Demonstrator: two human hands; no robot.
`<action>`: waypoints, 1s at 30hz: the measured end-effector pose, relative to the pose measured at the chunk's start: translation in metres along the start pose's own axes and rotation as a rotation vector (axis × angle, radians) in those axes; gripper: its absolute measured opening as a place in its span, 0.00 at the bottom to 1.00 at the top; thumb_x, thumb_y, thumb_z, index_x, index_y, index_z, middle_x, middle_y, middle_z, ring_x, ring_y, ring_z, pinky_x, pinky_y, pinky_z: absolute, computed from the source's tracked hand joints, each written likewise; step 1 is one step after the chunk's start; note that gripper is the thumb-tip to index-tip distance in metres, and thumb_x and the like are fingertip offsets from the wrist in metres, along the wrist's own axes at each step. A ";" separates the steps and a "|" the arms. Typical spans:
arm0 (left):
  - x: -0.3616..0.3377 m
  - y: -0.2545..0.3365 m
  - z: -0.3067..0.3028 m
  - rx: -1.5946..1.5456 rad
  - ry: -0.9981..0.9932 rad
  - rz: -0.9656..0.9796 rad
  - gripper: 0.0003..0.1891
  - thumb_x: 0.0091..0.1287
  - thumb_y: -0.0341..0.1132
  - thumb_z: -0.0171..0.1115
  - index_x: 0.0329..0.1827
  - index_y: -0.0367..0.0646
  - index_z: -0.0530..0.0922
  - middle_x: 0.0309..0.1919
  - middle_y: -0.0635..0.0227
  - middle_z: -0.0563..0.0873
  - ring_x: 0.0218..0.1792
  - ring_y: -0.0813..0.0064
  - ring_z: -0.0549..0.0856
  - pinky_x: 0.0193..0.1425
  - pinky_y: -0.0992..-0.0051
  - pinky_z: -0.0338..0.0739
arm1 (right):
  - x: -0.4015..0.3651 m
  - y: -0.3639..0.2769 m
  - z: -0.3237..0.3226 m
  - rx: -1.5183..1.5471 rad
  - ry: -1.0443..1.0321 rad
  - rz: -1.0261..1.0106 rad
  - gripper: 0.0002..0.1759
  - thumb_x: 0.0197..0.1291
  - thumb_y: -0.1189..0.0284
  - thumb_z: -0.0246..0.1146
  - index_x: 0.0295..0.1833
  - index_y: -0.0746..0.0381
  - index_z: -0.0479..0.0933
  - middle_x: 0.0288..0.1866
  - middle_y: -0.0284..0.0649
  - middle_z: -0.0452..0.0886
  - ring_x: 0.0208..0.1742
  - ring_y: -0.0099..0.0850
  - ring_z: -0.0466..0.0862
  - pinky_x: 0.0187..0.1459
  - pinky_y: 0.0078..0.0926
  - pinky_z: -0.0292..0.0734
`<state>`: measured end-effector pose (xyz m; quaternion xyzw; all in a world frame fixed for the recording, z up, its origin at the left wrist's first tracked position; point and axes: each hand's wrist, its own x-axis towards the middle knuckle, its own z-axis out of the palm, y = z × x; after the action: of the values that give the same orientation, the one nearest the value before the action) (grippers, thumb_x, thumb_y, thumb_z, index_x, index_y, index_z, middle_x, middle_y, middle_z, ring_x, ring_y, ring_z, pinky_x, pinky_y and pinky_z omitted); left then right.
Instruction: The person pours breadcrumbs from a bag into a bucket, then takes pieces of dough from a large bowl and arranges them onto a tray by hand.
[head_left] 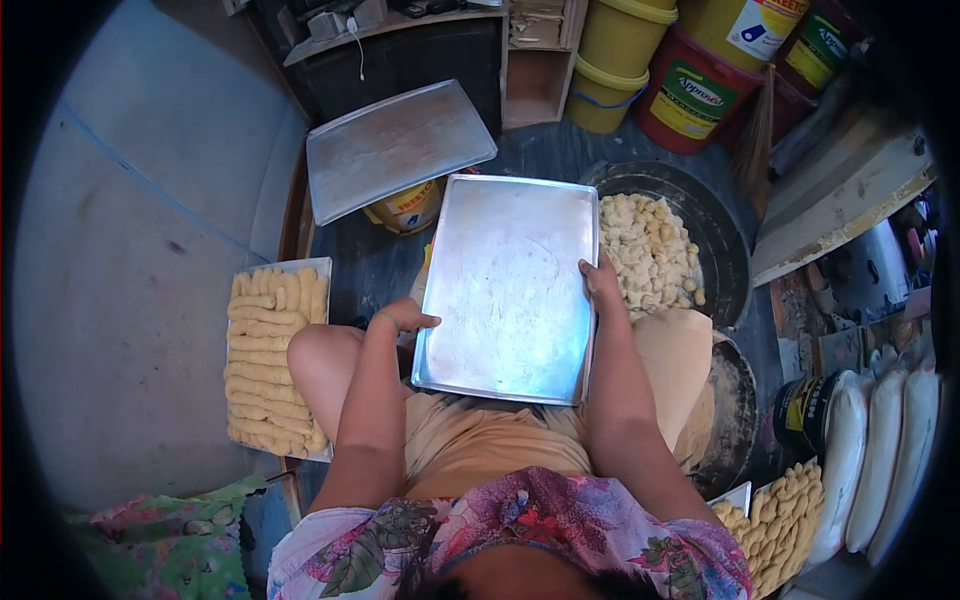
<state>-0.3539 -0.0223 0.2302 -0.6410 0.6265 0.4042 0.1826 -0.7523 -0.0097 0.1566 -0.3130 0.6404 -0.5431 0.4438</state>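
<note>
A bare metal baking tray (510, 285) lies level above my lap, its long sides running away from me. My left hand (408, 316) grips its left edge, with the thumb on top and the other fingers hidden beneath. On the opposite edge, my right hand (601, 283) holds on in the same way, thumb over the rim. Right of the tray, a wide black basin (725, 230) contains a heap of pale dough pieces (650, 250). Beyond the tray at the left, another metal baking tray (400, 145) rests tilted on a yellow tub (410, 207).
To my left is a tray of dough rolls (275, 360); more dough pieces (785, 530) lie at the lower right. A floury basin (725, 420) stands by my right knee. Yellow buckets (615, 70), red buckets (690, 95), a broom (755, 150) and white sacks (880, 460) surround the area.
</note>
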 end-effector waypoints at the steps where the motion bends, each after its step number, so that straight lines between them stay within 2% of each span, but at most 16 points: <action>1: -0.003 0.001 0.000 -0.016 0.006 0.003 0.34 0.52 0.55 0.72 0.48 0.30 0.81 0.39 0.53 0.86 0.38 0.56 0.86 0.41 0.64 0.80 | 0.002 -0.003 0.001 -0.003 -0.025 -0.003 0.33 0.56 0.81 0.62 0.69 0.69 0.63 0.57 0.50 0.78 0.54 0.36 0.79 0.57 0.27 0.71; 4: -0.008 0.007 -0.004 -0.102 -0.077 -0.008 0.39 0.52 0.54 0.73 0.56 0.28 0.75 0.45 0.53 0.84 0.41 0.58 0.85 0.44 0.64 0.79 | 0.007 -0.006 0.001 -0.019 -0.068 -0.005 0.32 0.56 0.80 0.64 0.68 0.67 0.65 0.57 0.49 0.79 0.54 0.36 0.79 0.57 0.27 0.71; 7: -0.009 0.015 0.005 -0.448 0.116 0.228 0.43 0.54 0.52 0.73 0.64 0.28 0.66 0.51 0.52 0.82 0.47 0.63 0.83 0.48 0.67 0.78 | 0.015 -0.002 0.005 -0.034 -0.071 -0.005 0.32 0.57 0.79 0.64 0.68 0.66 0.66 0.56 0.48 0.80 0.54 0.36 0.79 0.58 0.27 0.71; 10: 0.030 0.019 0.021 -0.968 0.288 0.263 0.40 0.61 0.46 0.69 0.68 0.30 0.60 0.54 0.52 0.80 0.51 0.68 0.80 0.52 0.69 0.76 | 0.022 0.001 0.008 -0.056 -0.085 -0.017 0.32 0.57 0.76 0.65 0.68 0.66 0.66 0.56 0.49 0.80 0.55 0.37 0.79 0.58 0.28 0.71; 13: 0.050 0.018 0.035 -1.020 0.424 0.395 0.31 0.68 0.43 0.62 0.65 0.32 0.62 0.53 0.54 0.79 0.52 0.66 0.78 0.57 0.70 0.73 | 0.033 0.010 0.005 -0.119 -0.084 -0.031 0.32 0.57 0.73 0.66 0.67 0.67 0.67 0.55 0.51 0.80 0.55 0.38 0.80 0.58 0.28 0.71; 16: 0.056 0.017 0.037 -1.088 0.404 0.400 0.27 0.69 0.40 0.60 0.64 0.33 0.63 0.52 0.54 0.79 0.52 0.67 0.78 0.58 0.69 0.73 | 0.030 0.003 0.007 -0.152 -0.090 -0.047 0.30 0.58 0.71 0.66 0.66 0.68 0.68 0.55 0.52 0.80 0.54 0.39 0.80 0.57 0.29 0.71; 21: 0.053 0.019 0.040 -1.080 0.404 0.358 0.27 0.69 0.39 0.60 0.64 0.33 0.63 0.53 0.54 0.78 0.53 0.66 0.78 0.58 0.69 0.72 | 0.022 -0.011 0.011 -0.220 -0.037 -0.071 0.28 0.60 0.70 0.65 0.64 0.69 0.70 0.52 0.51 0.81 0.51 0.36 0.80 0.55 0.29 0.72; 22: 0.052 0.020 0.039 -1.087 0.405 0.350 0.27 0.69 0.39 0.61 0.64 0.33 0.62 0.53 0.53 0.78 0.53 0.66 0.78 0.59 0.69 0.72 | 0.017 -0.016 0.011 -0.296 -0.037 -0.114 0.28 0.61 0.65 0.65 0.62 0.68 0.71 0.52 0.53 0.81 0.52 0.40 0.81 0.55 0.31 0.73; 25: 0.052 0.016 0.035 -1.117 0.358 0.344 0.28 0.69 0.38 0.60 0.66 0.33 0.61 0.54 0.54 0.78 0.53 0.67 0.78 0.59 0.69 0.72 | 0.007 -0.033 0.013 -0.487 -0.001 -0.150 0.29 0.60 0.59 0.65 0.59 0.69 0.73 0.50 0.56 0.81 0.53 0.45 0.81 0.55 0.34 0.73; 26: 0.045 0.019 0.029 -1.096 0.320 0.295 0.32 0.67 0.37 0.62 0.69 0.32 0.59 0.57 0.49 0.76 0.56 0.61 0.77 0.62 0.67 0.70 | 0.007 -0.033 0.014 -0.472 -0.012 -0.129 0.29 0.61 0.56 0.64 0.59 0.68 0.73 0.49 0.57 0.81 0.53 0.48 0.81 0.55 0.36 0.72; 29: 0.023 0.047 0.025 -0.452 0.845 0.217 0.34 0.62 0.34 0.65 0.69 0.35 0.60 0.63 0.41 0.71 0.63 0.52 0.73 0.67 0.62 0.67 | 0.009 -0.036 0.002 -0.454 -0.174 -0.108 0.33 0.61 0.54 0.63 0.63 0.67 0.70 0.56 0.56 0.79 0.58 0.45 0.78 0.59 0.34 0.70; 30: 0.015 0.063 0.023 -0.207 0.955 0.156 0.36 0.59 0.34 0.65 0.70 0.38 0.61 0.68 0.39 0.63 0.70 0.44 0.63 0.72 0.56 0.60 | 0.015 -0.020 -0.002 -0.305 -0.223 -0.126 0.32 0.62 0.53 0.62 0.64 0.63 0.71 0.56 0.50 0.79 0.56 0.41 0.78 0.57 0.36 0.71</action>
<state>-0.4224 -0.0246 0.2229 -0.7207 0.6428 0.1375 -0.2202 -0.7620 -0.0268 0.1730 -0.4746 0.6413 -0.4284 0.4243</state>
